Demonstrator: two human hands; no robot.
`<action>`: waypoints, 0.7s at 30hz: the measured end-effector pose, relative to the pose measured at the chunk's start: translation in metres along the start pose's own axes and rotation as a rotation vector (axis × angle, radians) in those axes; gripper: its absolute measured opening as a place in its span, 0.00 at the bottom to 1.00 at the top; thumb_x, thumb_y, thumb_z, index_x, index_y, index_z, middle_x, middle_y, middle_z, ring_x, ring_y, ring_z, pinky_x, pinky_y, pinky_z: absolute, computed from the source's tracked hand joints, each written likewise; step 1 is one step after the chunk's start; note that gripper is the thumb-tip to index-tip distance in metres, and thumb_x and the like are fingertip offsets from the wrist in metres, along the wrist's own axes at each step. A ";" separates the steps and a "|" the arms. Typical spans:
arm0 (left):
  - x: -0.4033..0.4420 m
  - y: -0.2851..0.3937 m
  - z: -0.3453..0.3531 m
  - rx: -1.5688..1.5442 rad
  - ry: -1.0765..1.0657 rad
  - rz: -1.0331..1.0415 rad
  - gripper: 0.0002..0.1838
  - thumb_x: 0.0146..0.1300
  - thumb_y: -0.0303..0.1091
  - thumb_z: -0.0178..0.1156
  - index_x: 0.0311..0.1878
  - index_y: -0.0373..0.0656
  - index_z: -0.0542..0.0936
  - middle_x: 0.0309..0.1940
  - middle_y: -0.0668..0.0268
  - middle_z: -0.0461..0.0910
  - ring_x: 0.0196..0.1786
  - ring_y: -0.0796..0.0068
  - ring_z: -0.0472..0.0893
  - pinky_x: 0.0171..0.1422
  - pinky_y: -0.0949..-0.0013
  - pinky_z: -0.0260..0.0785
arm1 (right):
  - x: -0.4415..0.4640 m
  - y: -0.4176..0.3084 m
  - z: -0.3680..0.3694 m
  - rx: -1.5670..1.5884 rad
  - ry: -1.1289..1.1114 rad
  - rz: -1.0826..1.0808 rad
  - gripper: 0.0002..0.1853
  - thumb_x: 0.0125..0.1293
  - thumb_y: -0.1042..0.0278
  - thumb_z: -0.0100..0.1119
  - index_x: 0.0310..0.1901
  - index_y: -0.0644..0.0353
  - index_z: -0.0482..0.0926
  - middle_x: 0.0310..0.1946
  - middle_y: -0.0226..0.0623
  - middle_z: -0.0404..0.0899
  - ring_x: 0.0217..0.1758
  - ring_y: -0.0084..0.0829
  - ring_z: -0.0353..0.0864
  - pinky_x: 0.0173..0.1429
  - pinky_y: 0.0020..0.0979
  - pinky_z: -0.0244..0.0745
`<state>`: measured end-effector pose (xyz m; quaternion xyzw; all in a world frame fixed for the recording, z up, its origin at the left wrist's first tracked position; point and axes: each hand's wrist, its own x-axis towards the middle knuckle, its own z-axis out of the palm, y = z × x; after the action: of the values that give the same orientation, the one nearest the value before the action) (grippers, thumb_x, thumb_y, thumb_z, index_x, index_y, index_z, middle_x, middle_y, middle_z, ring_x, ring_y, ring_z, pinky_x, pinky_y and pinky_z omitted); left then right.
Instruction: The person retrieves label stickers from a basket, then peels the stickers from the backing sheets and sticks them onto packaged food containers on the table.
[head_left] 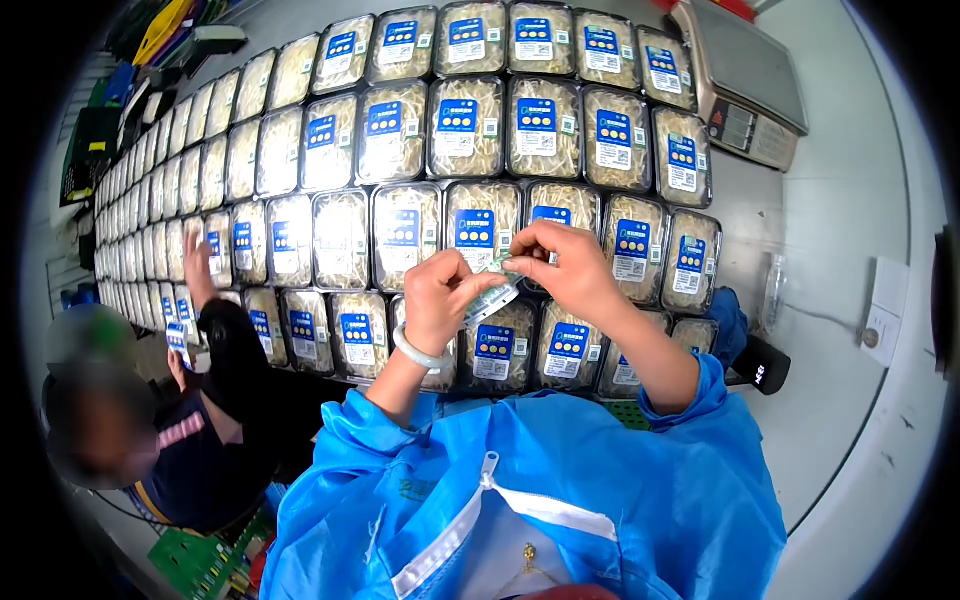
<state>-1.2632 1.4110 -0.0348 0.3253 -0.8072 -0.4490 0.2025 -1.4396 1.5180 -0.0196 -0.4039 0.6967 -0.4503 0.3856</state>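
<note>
My left hand (440,300) pinches a small green-and-white sticker strip (492,303) between thumb and fingers. At the strip's upper end, my right hand (565,265) is closed in a pinch; its fingertips partly cover that end. Both hands are above rows of film-covered packs of bean sprouts. One pack (493,355) lies just below the strip, with a blue-and-white label and a small sticker beside it. Another pack (470,213) is just beyond my hands, partly covered by them.
Packs (467,40) fill the table in several rows, stretching far left. A weighing scale (745,80) stands at the back right. A co-worker's hand (199,265) reaches over packs at the left. A clear bottle (774,290) is by the right wall.
</note>
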 end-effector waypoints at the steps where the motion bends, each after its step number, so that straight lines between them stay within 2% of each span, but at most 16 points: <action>1: -0.001 -0.004 -0.003 0.024 0.004 -0.016 0.22 0.50 0.36 0.78 0.18 0.37 0.72 0.14 0.64 0.68 0.17 0.74 0.65 0.22 0.68 0.56 | 0.004 0.006 0.001 0.011 0.058 0.000 0.08 0.61 0.69 0.69 0.40 0.61 0.84 0.29 0.33 0.82 0.31 0.24 0.78 0.37 0.28 0.74; 2: -0.001 -0.009 -0.006 0.050 0.010 -0.035 0.23 0.50 0.36 0.78 0.17 0.37 0.71 0.13 0.64 0.68 0.17 0.74 0.64 0.22 0.68 0.56 | 0.010 0.012 0.001 0.024 0.113 0.001 0.08 0.61 0.68 0.69 0.40 0.60 0.84 0.29 0.32 0.82 0.31 0.23 0.78 0.37 0.28 0.74; 3: -0.001 -0.016 -0.008 0.023 0.071 -0.047 0.23 0.49 0.36 0.78 0.17 0.37 0.71 0.12 0.64 0.67 0.16 0.73 0.63 0.22 0.68 0.55 | 0.023 0.022 -0.010 0.172 0.255 0.119 0.08 0.62 0.66 0.68 0.40 0.59 0.85 0.31 0.31 0.84 0.31 0.21 0.77 0.36 0.27 0.73; 5: 0.000 -0.027 -0.020 -0.033 0.095 -0.096 0.22 0.51 0.33 0.77 0.18 0.36 0.72 0.13 0.65 0.67 0.17 0.76 0.62 0.22 0.69 0.54 | 0.058 0.043 -0.051 0.200 0.556 0.276 0.09 0.63 0.65 0.68 0.40 0.60 0.85 0.31 0.29 0.85 0.24 0.14 0.70 0.28 0.18 0.62; 6: 0.001 -0.031 -0.029 -0.060 0.097 -0.118 0.21 0.52 0.31 0.76 0.18 0.36 0.72 0.13 0.66 0.67 0.18 0.78 0.62 0.23 0.69 0.54 | 0.072 0.064 -0.071 0.262 0.654 0.242 0.08 0.63 0.67 0.69 0.40 0.62 0.85 0.26 0.26 0.81 0.21 0.13 0.66 0.24 0.20 0.57; 8: 0.001 -0.044 -0.041 -0.103 0.081 -0.140 0.19 0.55 0.29 0.74 0.19 0.34 0.72 0.15 0.66 0.68 0.20 0.79 0.62 0.24 0.70 0.55 | 0.099 0.105 -0.100 0.339 0.699 0.352 0.11 0.61 0.68 0.71 0.38 0.66 0.83 0.20 0.23 0.73 0.17 0.15 0.61 0.20 0.22 0.52; 9: 0.000 -0.051 -0.045 -0.113 0.071 -0.161 0.19 0.55 0.29 0.74 0.20 0.34 0.72 0.15 0.66 0.68 0.20 0.79 0.62 0.24 0.70 0.55 | 0.108 0.120 -0.108 0.394 0.694 0.321 0.11 0.59 0.67 0.72 0.36 0.66 0.83 0.20 0.24 0.72 0.16 0.15 0.61 0.20 0.21 0.52; 12: 0.000 -0.061 -0.054 -0.148 0.049 -0.199 0.19 0.57 0.29 0.73 0.20 0.34 0.72 0.15 0.66 0.68 0.20 0.79 0.63 0.25 0.70 0.55 | 0.135 0.144 -0.117 0.319 0.714 0.379 0.11 0.58 0.67 0.73 0.34 0.66 0.82 0.19 0.23 0.71 0.16 0.15 0.61 0.20 0.23 0.53; 13: 0.002 -0.063 -0.056 -0.159 0.042 -0.206 0.18 0.57 0.29 0.72 0.20 0.34 0.72 0.15 0.66 0.68 0.20 0.79 0.63 0.25 0.70 0.55 | 0.143 0.155 -0.122 0.217 0.674 0.416 0.12 0.56 0.65 0.73 0.34 0.65 0.83 0.21 0.31 0.78 0.19 0.23 0.73 0.23 0.28 0.64; 15: 0.004 -0.069 -0.058 -0.173 0.026 -0.211 0.18 0.57 0.29 0.72 0.20 0.34 0.72 0.15 0.66 0.68 0.21 0.80 0.63 0.25 0.70 0.56 | 0.152 0.171 -0.126 -0.286 0.672 0.403 0.13 0.55 0.63 0.73 0.35 0.63 0.84 0.25 0.37 0.82 0.25 0.31 0.80 0.29 0.32 0.71; 16: 0.005 -0.072 -0.058 -0.184 0.020 -0.216 0.18 0.58 0.29 0.72 0.21 0.35 0.73 0.15 0.66 0.68 0.21 0.80 0.63 0.26 0.71 0.56 | 0.153 0.156 -0.120 -0.542 0.655 0.389 0.13 0.55 0.62 0.73 0.36 0.63 0.84 0.27 0.41 0.84 0.28 0.35 0.84 0.32 0.34 0.74; 17: 0.007 -0.075 -0.058 -0.197 0.011 -0.221 0.18 0.58 0.29 0.72 0.20 0.35 0.72 0.15 0.67 0.67 0.21 0.81 0.62 0.26 0.71 0.55 | 0.153 0.139 -0.115 -0.753 0.662 0.473 0.16 0.55 0.58 0.73 0.38 0.61 0.84 0.33 0.45 0.86 0.38 0.42 0.87 0.40 0.37 0.78; 20: 0.014 -0.082 -0.059 -0.185 0.048 -0.243 0.19 0.58 0.29 0.72 0.20 0.35 0.71 0.15 0.68 0.66 0.21 0.81 0.61 0.25 0.71 0.54 | 0.159 0.130 -0.100 -0.521 0.700 0.253 0.19 0.56 0.55 0.74 0.38 0.63 0.83 0.33 0.44 0.86 0.34 0.36 0.87 0.37 0.34 0.78; 21: 0.016 -0.089 -0.056 -0.239 0.084 -0.225 0.19 0.59 0.29 0.71 0.20 0.35 0.70 0.15 0.69 0.65 0.21 0.82 0.60 0.25 0.72 0.53 | 0.166 0.127 -0.085 -0.243 0.641 0.182 0.19 0.56 0.56 0.74 0.40 0.64 0.82 0.32 0.40 0.86 0.31 0.28 0.84 0.34 0.30 0.76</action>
<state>-1.2091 1.3326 -0.0814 0.4057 -0.6973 -0.5477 0.2217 -1.6065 1.4277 -0.1425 -0.2212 0.8639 -0.4318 0.1351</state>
